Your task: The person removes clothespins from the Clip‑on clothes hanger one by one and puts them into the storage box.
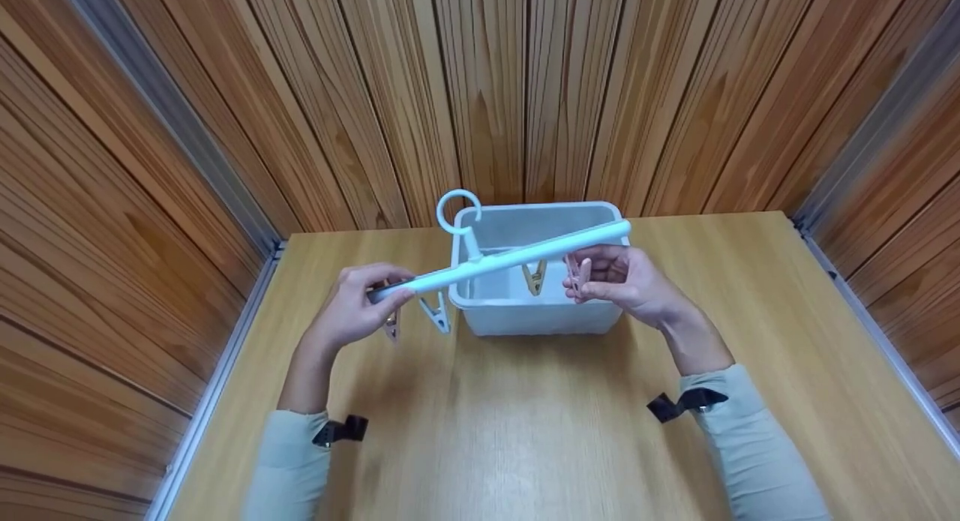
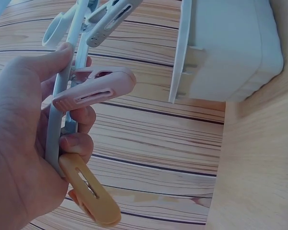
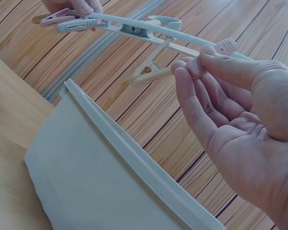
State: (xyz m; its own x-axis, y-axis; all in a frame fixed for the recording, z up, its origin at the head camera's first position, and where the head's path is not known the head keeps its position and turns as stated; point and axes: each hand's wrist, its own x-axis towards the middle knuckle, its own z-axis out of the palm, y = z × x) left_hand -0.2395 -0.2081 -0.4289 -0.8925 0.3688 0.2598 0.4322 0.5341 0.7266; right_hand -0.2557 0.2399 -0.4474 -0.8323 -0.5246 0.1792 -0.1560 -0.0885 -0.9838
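A white clip hanger (image 1: 510, 259) with a ring hook (image 1: 457, 210) is held tilted over a pale plastic bin (image 1: 525, 318). My left hand (image 1: 388, 288) grips the bar's left end (image 2: 55, 129), close to a pink clip (image 2: 93, 91) and an orange clip (image 2: 89, 191). A grey clip (image 1: 435, 315) dangles just right of that hand. My right hand (image 1: 583, 281) pinches another pink clip (image 3: 216, 50) between thumb and forefinger (image 3: 182, 67), under the bar's right part. A yellowish clip (image 1: 534, 277) hangs at the middle, above the bin's opening.
The bin stands on a wooden table (image 1: 525, 431) against a wood-panelled wall (image 1: 487, 94). Metal trim (image 1: 225, 356) runs along the table's left and right sides. Both forearms wear pale sleeves with black straps (image 1: 686, 402).
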